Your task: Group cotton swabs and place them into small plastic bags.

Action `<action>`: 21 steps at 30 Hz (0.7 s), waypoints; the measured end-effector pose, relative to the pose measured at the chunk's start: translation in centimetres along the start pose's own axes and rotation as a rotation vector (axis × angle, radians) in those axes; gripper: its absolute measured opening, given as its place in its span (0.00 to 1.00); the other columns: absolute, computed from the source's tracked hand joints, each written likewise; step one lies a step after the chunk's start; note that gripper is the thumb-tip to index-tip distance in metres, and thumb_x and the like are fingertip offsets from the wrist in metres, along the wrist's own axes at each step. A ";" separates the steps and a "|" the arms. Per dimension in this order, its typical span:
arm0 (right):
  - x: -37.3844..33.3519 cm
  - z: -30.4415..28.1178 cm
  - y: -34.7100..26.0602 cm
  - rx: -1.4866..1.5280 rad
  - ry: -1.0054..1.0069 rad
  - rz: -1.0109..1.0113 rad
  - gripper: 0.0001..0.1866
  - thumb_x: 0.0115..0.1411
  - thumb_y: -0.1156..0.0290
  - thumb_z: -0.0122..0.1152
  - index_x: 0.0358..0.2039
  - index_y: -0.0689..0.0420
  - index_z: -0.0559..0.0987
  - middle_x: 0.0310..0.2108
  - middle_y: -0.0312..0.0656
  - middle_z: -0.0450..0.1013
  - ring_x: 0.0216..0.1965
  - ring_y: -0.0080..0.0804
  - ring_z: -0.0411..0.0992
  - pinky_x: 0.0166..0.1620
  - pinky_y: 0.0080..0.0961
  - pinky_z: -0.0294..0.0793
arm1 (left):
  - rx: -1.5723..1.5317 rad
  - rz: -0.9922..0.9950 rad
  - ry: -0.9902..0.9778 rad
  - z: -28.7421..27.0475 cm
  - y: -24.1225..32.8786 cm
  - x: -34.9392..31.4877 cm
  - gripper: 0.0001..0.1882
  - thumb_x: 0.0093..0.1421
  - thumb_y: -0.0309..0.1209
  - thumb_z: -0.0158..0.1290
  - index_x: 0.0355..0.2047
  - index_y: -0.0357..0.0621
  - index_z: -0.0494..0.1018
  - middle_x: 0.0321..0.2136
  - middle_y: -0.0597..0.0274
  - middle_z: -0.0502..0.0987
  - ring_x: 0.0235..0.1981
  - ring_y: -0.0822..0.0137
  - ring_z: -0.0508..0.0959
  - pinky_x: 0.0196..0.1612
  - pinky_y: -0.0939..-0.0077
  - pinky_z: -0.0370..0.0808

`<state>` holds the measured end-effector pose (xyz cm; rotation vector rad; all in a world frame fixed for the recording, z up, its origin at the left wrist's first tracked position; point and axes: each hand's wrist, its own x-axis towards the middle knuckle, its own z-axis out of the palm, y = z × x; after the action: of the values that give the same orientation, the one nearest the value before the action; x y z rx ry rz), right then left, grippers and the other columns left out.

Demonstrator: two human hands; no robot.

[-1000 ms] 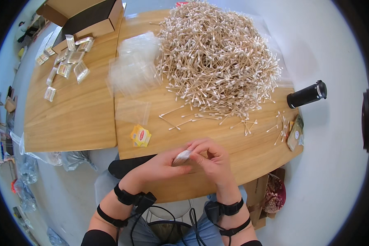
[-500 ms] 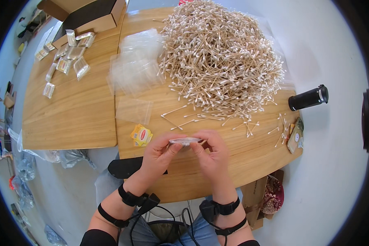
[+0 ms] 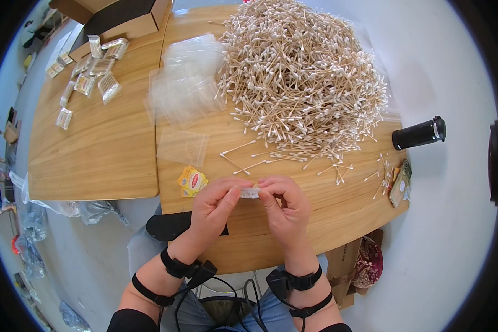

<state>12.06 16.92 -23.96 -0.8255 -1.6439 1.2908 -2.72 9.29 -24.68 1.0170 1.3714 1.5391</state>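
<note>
My left hand [image 3: 218, 206] and my right hand [image 3: 286, 207] meet over the near edge of the wooden table [image 3: 337, 210]. Between their fingertips they pinch a small clear packet of cotton swabs [image 3: 250, 192], held level. A big heap of wooden cotton swabs [image 3: 301, 77] lies beyond the hands. A few loose swabs [image 3: 243, 157] lie between the heap and my hands. A stack of empty clear plastic bags [image 3: 185, 88] lies left of the heap, with one single bag [image 3: 181, 146] nearer me.
A small yellow and red packet [image 3: 192, 181] lies by my left hand. Filled swab packets [image 3: 88, 74] and a cardboard box [image 3: 122, 19] sit at the far left. A black cylinder [image 3: 420, 133] rests at the right edge, a phone-like thing [image 3: 399, 182] below it.
Both hands moved slightly away from me and turned the packet from bunched in my fingers to stretched level between both hands.
</note>
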 end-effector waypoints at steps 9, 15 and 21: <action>-0.2 0.3 0.1 0.006 0.063 0.088 0.06 0.61 0.78 0.64 0.30 0.61 0.75 0.32 0.41 0.76 0.32 0.25 0.73 0.36 0.20 0.74 | 0.140 0.043 0.051 0.6 0.1 0.2 0.10 0.66 0.26 0.50 0.42 0.35 0.80 0.38 0.53 0.82 0.42 0.63 0.79 0.47 0.74 0.73; -0.3 0.6 0.6 -0.064 0.069 0.144 0.06 0.60 0.77 0.64 0.31 0.61 0.75 0.30 0.39 0.74 0.30 0.25 0.72 0.35 0.20 0.73 | 0.177 -0.003 0.069 0.7 0.1 -0.1 0.11 0.67 0.22 0.47 0.43 0.34 0.79 0.42 0.55 0.80 0.45 0.67 0.78 0.49 0.76 0.72; -0.1 0.1 0.9 -0.118 -0.004 0.050 0.08 0.59 0.74 0.66 0.34 0.60 0.74 0.32 0.40 0.72 0.32 0.29 0.71 0.37 0.24 0.71 | 0.100 0.028 0.058 1.3 -1.2 0.0 0.09 0.65 0.22 0.50 0.43 0.37 0.77 0.44 0.56 0.79 0.47 0.67 0.77 0.51 0.75 0.72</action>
<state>12.02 16.98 -24.83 -0.9411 -1.7256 1.2388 -1.42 9.78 -25.79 1.0635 1.4923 1.5440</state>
